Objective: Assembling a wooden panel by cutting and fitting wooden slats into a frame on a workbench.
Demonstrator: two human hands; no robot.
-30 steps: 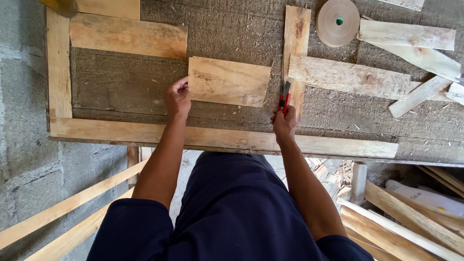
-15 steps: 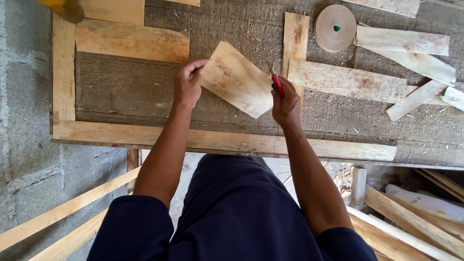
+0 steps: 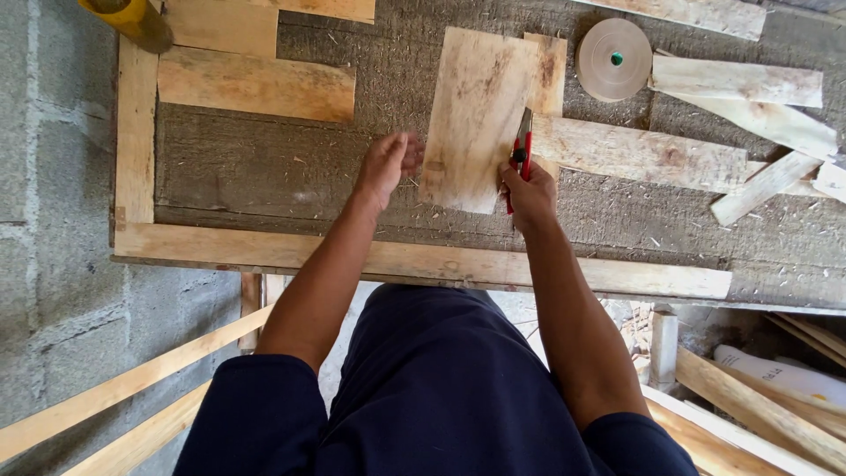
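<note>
A pale rectangular wood sheet (image 3: 478, 115) stands lengthwise on the grey workbench (image 3: 264, 167), its near end between my hands. My right hand (image 3: 529, 189) is closed around a red and black utility knife (image 3: 522, 150) and rests against the sheet's right near corner. My left hand (image 3: 388, 163) is blurred beside the sheet's left near edge, fingers loosely curled, holding nothing that I can see. Whether it touches the sheet is unclear.
A roll of brown tape (image 3: 613, 58) lies at the back. Loose wood strips (image 3: 639, 152) spread to the right, and a plank (image 3: 256, 85) lies at the back left. A wooden rail (image 3: 423, 263) runs along the front edge. A yellow object (image 3: 128, 16) sits top left.
The wood sheet has been lifted off the bench and turned from lying crosswise to lengthwise. My left hand has come off it and my right hand has kept the knife.
</note>
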